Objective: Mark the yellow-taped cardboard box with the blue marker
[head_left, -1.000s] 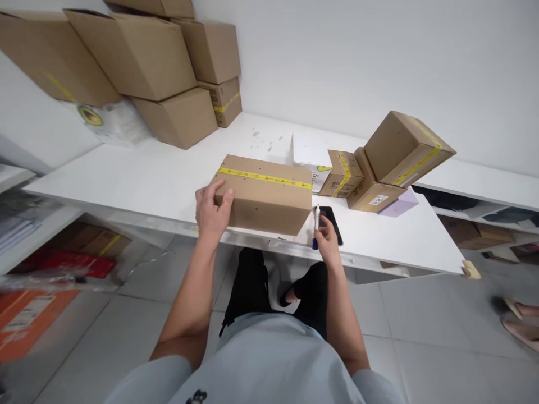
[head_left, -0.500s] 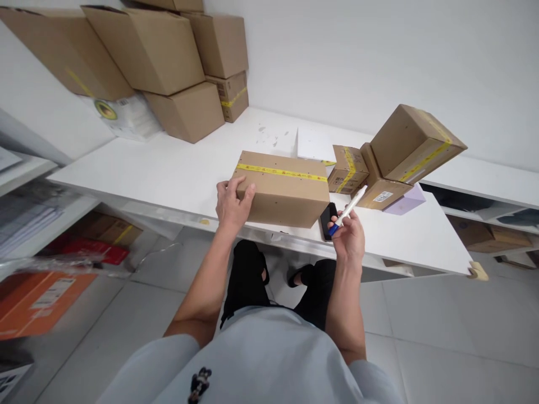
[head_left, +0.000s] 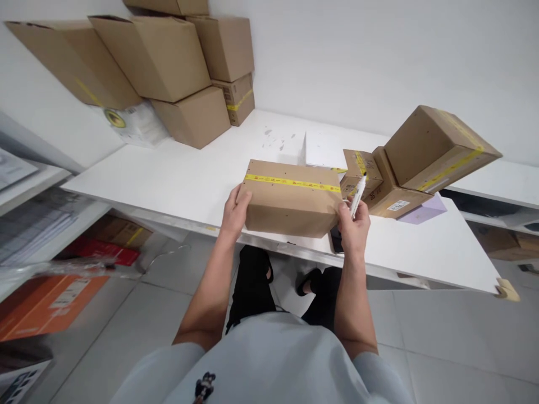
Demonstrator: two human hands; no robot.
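Your long box (head_left: 290,216) sits at the near edge of the white table (head_left: 168,177), in front of you, a strip of yellow tape (head_left: 290,183) running lengthwise along its top. You have a hand at each end of it.

Your left hand (head_left: 234,213) grips the left end, thumb at the near corner and fingers bent around the end face; you hide some of the fingertips, so I cannot tell how closely they press together. Your right hand (head_left: 353,227) is at the right end, with your thumb by the box's corner and your fingers curled, pinching a white marker (head_left: 357,196) whose dark tip points up and away from you.

Just beneath that hand, a dark flat object (head_left: 336,240) shows partly, the rest covered. Behind the long box stands a white box (head_left: 325,150), and to its right are a small taped box (head_left: 365,165), a labelled box (head_left: 387,199) with a tilted box (head_left: 433,148) above it, and a purple item (head_left: 424,210).
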